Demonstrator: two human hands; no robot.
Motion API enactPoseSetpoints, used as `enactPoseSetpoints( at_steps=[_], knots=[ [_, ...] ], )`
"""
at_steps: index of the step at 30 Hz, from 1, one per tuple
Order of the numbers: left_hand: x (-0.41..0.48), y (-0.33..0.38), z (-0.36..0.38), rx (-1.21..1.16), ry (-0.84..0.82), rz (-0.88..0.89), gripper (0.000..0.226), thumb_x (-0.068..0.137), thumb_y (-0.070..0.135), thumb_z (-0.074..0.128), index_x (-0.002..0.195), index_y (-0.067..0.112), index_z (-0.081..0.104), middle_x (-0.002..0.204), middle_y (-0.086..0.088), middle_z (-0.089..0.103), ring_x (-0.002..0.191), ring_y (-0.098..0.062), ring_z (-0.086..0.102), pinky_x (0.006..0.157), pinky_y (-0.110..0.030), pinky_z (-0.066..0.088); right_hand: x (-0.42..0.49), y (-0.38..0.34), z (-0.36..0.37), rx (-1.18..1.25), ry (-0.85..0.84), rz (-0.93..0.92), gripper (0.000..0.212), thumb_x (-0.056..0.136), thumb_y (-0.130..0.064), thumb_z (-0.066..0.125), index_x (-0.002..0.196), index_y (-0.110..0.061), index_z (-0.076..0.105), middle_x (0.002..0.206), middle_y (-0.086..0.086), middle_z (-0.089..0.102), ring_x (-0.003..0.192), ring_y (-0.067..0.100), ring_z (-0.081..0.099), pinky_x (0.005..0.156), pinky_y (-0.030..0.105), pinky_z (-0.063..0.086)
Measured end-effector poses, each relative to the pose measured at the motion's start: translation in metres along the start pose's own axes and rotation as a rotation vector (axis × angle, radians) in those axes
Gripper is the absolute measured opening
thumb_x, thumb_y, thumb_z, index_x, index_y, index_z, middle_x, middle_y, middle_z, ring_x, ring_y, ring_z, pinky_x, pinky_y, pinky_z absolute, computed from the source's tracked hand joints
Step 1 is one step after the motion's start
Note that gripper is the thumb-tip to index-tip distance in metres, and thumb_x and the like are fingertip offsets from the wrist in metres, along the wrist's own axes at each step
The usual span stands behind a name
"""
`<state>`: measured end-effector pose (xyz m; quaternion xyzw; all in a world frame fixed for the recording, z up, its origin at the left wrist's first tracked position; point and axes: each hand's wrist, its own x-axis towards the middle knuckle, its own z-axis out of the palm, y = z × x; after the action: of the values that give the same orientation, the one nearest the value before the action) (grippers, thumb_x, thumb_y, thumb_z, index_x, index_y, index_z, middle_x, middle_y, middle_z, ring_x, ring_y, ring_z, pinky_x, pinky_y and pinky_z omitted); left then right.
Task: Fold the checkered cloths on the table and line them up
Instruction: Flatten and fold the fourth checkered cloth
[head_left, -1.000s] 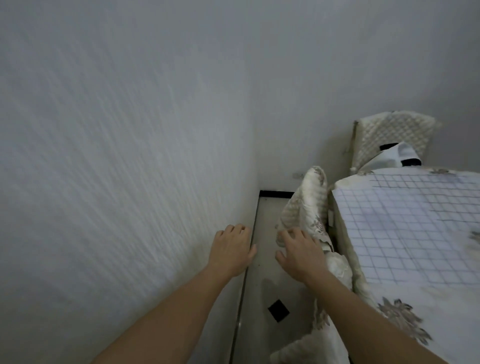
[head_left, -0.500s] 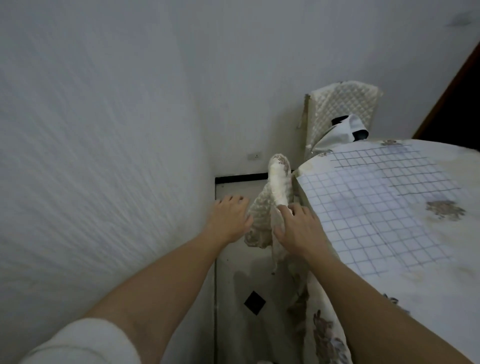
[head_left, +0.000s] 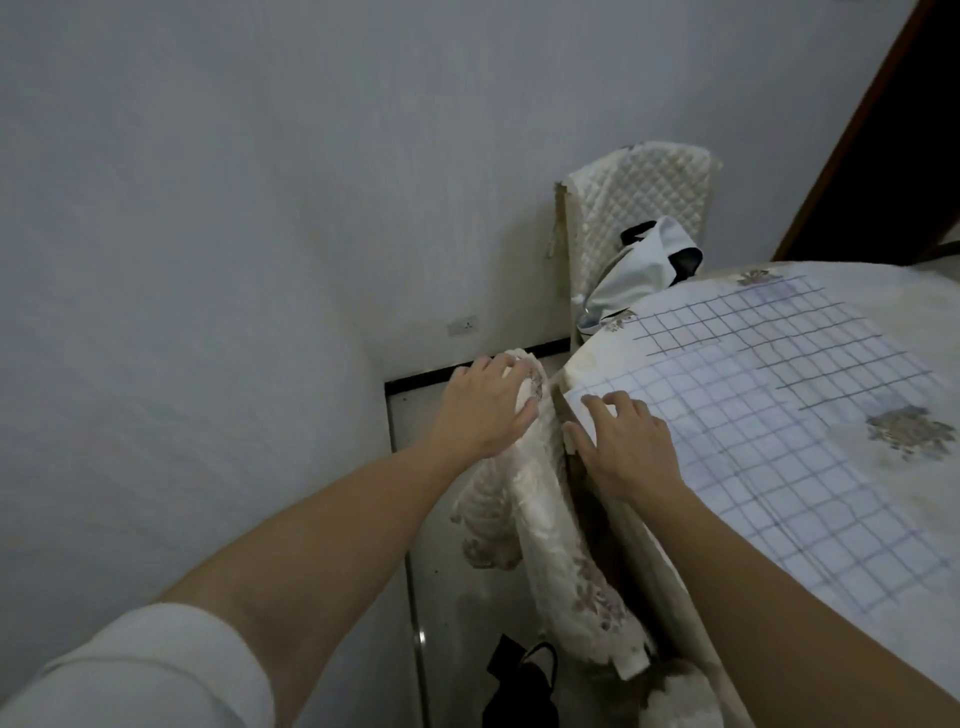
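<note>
A white checkered cloth (head_left: 769, 467) lies spread flat on the table (head_left: 914, 332), which wears a floral cover. A second checkered cloth (head_left: 727, 322) with darker lines lies partly under it, farther back. My right hand (head_left: 628, 447) rests on the near-left corner of the top cloth; its fingertips lie on the cloth and the thumb sits at the table edge. My left hand (head_left: 488, 405) lies over the rounded top of a chair back (head_left: 550, 525) covered in quilted floral fabric, just left of the table.
A second quilted chair (head_left: 639, 202) stands against the far wall with a white and black garment (head_left: 649, 260) on it. The wall runs close on the left. A black object (head_left: 519, 686) lies on the floor. A dark doorway (head_left: 914, 145) is at top right.
My right hand has moved off the chair back onto the corner of the checkered cloth. My left hand has settled on the chair top. The view has swung right, toward the table.
</note>
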<state>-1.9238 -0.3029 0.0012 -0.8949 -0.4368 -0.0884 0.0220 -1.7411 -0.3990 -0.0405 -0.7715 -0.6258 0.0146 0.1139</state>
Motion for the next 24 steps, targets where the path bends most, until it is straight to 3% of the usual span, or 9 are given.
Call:
enactPoseSetpoints(
  at_steps=[6,11,18,21,24],
  knots=[
    [0.106,0.038,0.027,-0.036,-0.114,0.253,0.053,0.097,0.05,0.042,0.143,0.023,0.044,0.138,-0.001,0.053,0.122,-0.025,0.05,0.096,-0.043,0.043,0.051,0.051,0.023,0.01,-0.041,0.139,0.053,0.099,-0.055,0.037,0.138,-0.022,0.05,0.138,0.01,0.053,0.12,0.031,0.053,0.092,0.044,0.045],
    [0.146,0.064,0.059,-0.033,-0.188,0.432,0.053,0.097,0.048,0.047,0.143,0.021,0.046,0.138,-0.004,0.054,0.121,-0.026,0.052,0.095,-0.042,0.043,0.052,0.1,0.024,0.01,-0.082,0.288,0.053,0.099,-0.054,0.041,0.14,-0.021,0.049,0.141,0.011,0.052,0.124,0.031,0.052,0.093,0.045,0.046],
    [0.189,0.082,0.098,-0.037,-0.293,0.704,0.056,0.094,0.05,0.045,0.14,0.018,0.051,0.136,-0.005,0.056,0.117,-0.028,0.056,0.093,-0.044,0.046,0.019,0.134,0.037,-0.011,-0.085,0.476,0.051,0.093,-0.052,0.056,0.132,-0.018,0.059,0.129,0.011,0.06,0.112,0.031,0.059,0.084,0.044,0.05],
    [0.189,0.085,0.12,-0.07,-0.324,0.85,0.061,0.087,0.055,0.039,0.134,0.02,0.057,0.132,-0.004,0.06,0.114,-0.027,0.06,0.09,-0.044,0.049,-0.003,0.129,0.047,0.003,-0.128,0.552,0.055,0.093,-0.055,0.052,0.136,-0.02,0.054,0.138,0.011,0.055,0.121,0.031,0.054,0.093,0.046,0.047],
    [0.186,0.083,0.144,-0.112,-0.403,0.999,0.063,0.084,0.058,0.046,0.135,0.022,0.054,0.139,-0.003,0.056,0.123,-0.025,0.056,0.096,-0.045,0.048,-0.025,0.117,0.058,0.011,-0.158,0.645,0.061,0.091,-0.059,0.047,0.139,-0.022,0.052,0.144,0.011,0.051,0.129,0.031,0.05,0.1,0.047,0.045]
  ],
)
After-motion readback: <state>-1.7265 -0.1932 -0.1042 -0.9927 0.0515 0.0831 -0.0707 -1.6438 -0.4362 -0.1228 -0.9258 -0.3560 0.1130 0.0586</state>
